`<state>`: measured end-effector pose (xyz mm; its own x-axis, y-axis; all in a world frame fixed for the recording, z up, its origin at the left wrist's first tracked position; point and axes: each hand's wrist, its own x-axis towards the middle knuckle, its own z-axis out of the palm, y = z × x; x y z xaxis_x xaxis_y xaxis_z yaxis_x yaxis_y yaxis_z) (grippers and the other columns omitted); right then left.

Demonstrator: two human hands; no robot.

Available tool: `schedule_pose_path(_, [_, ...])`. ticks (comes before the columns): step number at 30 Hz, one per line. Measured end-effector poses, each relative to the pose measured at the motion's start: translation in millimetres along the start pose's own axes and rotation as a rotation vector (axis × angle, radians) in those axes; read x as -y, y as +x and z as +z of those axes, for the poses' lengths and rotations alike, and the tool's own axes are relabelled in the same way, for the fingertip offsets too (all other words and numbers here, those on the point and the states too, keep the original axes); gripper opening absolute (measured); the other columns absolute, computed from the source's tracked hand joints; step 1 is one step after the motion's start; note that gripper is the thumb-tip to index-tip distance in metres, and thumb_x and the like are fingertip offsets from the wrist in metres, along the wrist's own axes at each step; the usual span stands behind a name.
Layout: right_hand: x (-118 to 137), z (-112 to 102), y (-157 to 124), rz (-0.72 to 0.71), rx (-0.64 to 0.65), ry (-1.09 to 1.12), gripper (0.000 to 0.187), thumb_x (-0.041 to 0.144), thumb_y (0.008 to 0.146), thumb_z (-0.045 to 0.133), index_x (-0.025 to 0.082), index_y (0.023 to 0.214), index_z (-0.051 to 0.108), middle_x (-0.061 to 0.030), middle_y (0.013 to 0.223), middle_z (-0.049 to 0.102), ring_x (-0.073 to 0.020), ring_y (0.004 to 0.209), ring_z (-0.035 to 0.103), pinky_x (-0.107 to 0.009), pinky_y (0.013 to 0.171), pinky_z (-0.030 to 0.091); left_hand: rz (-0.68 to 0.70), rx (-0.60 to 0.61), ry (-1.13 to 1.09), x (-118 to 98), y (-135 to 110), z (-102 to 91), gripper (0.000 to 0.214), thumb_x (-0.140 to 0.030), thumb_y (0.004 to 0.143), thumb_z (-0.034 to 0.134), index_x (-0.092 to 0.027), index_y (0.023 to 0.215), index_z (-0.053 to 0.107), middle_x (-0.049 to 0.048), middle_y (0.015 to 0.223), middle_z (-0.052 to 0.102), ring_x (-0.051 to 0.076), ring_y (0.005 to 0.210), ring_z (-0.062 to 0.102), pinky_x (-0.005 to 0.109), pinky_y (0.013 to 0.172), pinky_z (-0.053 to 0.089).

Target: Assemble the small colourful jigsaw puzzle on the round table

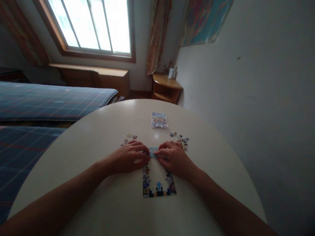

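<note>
A partly built jigsaw frame [158, 191] lies on the round white table [118, 203] in front of me; only its border is joined. My left hand [130, 157] rests with fingers pressed flat on the puzzle's top left edge. My right hand [172, 155] presses its fingertips on the top right edge. The fingertips of both hands almost meet over the top row of pieces [153, 151]. Whether either hand holds a loose piece is hidden.
Loose pieces lie in a small pile at left [129, 137] and a larger pile at right [181, 140]. A small picture card [159, 120] lies further back. Beds with plaid covers [49, 101] stand at left; a wall runs along the right.
</note>
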<state>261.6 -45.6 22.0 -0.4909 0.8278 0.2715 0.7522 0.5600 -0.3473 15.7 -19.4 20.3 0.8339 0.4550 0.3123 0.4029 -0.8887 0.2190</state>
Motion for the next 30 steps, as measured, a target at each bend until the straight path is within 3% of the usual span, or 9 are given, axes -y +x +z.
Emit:
schedule_pose_path(11, [1.8, -2.8, 0.4, -0.077, -0.015, -0.069, 0.011, 0.022, 0.087, 0.069, 0.029, 0.091, 0.077, -0.0026, 0.097, 0.073, -0.0217, 0.095, 0.061, -0.043, 0.091, 0.032, 0.019, -0.012, 0.006, 1.2, 0.2, -0.4, 0.015, -0.024, 0.093, 0.059, -0.027, 0.102, 0.070, 0.0022, 0.107, 0.069, 0.018, 0.097, 0.062, 0.037, 0.095, 0.045])
schedule_pose_path(21, [9.8, -9.3, -0.9, -0.154, 0.066, -0.135, 0.012, 0.025, 0.090, 0.064, 0.024, 0.097, 0.073, -0.0048, 0.103, 0.072, -0.0220, 0.094, 0.062, -0.042, 0.091, 0.036, -0.008, -0.020, -0.033, 1.2, 0.1, -0.5, 0.015, -0.024, 0.094, 0.058, -0.027, 0.103, 0.069, 0.0015, 0.108, 0.070, 0.018, 0.098, 0.063, 0.036, 0.093, 0.047])
schedule_pose_path(26, [2.3, -9.3, -0.4, -0.087, 0.002, -0.060, 0.015, 0.026, 0.089, 0.067, 0.023, 0.102, 0.071, -0.0058, 0.105, 0.072, -0.0229, 0.099, 0.063, -0.042, 0.092, 0.039, -0.227, -0.224, 0.033, 20.0, -7.1, -2.1, 0.016, -0.025, 0.096, 0.053, -0.022, 0.103, 0.067, 0.0060, 0.107, 0.071, 0.020, 0.095, 0.064, 0.037, 0.089, 0.051])
schedule_pose_path(30, [-5.3, -11.0, 0.8, -0.016, -0.084, -0.025, 0.010, 0.024, 0.089, 0.067, 0.023, 0.098, 0.071, -0.0044, 0.100, 0.073, -0.0222, 0.098, 0.064, -0.041, 0.091, 0.040, -0.388, -0.204, 0.120, 31.8, -12.9, -1.8, 0.023, -0.032, 0.092, 0.059, -0.020, 0.111, 0.066, 0.0087, 0.112, 0.069, 0.026, 0.103, 0.062, 0.045, 0.090, 0.051])
